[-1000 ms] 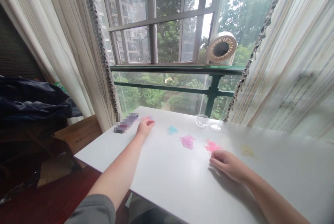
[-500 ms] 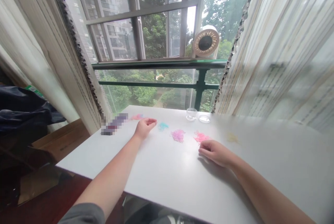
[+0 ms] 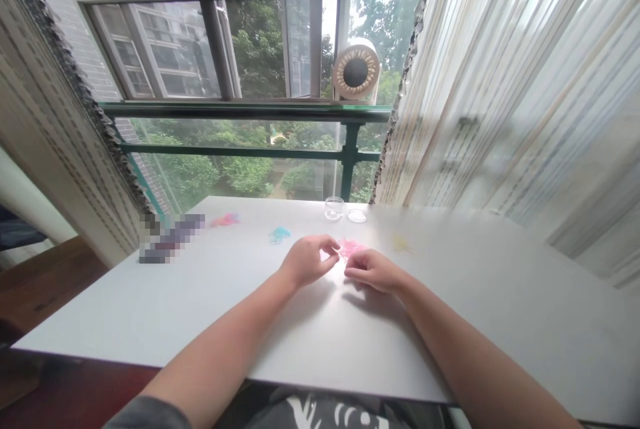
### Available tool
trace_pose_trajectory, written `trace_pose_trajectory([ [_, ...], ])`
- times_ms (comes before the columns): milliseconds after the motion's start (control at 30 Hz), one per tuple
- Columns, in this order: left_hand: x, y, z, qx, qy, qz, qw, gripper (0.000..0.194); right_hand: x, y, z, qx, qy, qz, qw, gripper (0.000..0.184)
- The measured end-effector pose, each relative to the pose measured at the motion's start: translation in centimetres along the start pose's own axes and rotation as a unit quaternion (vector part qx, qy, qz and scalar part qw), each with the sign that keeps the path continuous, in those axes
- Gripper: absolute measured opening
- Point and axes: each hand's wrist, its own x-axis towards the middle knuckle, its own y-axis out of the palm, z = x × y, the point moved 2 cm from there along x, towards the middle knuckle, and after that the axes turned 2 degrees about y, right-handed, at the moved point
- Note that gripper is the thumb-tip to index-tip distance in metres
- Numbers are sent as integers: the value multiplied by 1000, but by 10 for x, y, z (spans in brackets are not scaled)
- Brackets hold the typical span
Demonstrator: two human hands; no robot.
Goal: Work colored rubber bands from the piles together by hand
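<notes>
My left hand (image 3: 310, 261) hovers over the middle of the white table (image 3: 190, 309), its thumb and fingers curved with a gap between them. Just beside it, my right hand (image 3: 375, 271) is closed, thumb against fingers; anything between them is too small to make out. A pile of pink strands (image 3: 351, 246), like small elastic bands, lies right behind both hands. The purple pile is hidden behind my left hand. Farther left are a blue pile (image 3: 280, 234) and a mixed pink-and-orange pile (image 3: 226, 219). A pale yellow pile (image 3: 401, 243) lies to the right.
A clear round container (image 3: 334, 209) and a clear lid-like disc (image 3: 357, 216) stand near the table's back edge. A pixelated dark object (image 3: 173, 239) lies at the left. Behind the table are a green railing (image 3: 240, 112), a white fan-like device (image 3: 356, 71) and curtains (image 3: 500, 102).
My left hand has moved right, from near the blue pile to beside my right hand, and now covers the purple pile. The camera view has turned to the right.
</notes>
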Motion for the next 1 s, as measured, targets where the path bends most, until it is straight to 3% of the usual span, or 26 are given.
trace_pose_trajectory([
  [233, -11, 1, 11, -9, -25, 9, 1000, 16, 5, 4, -2, 60, -62, -64, 994, 22],
  [700, -16, 12, 6, -44, -12, 19, 999, 15, 6, 9, 0, -17, -92, -78, 993, 16],
  [1000, -15, 12, 10, -70, 1, 32, 997, 16, 4, 9, 0, -7, -82, -65, 994, 10],
])
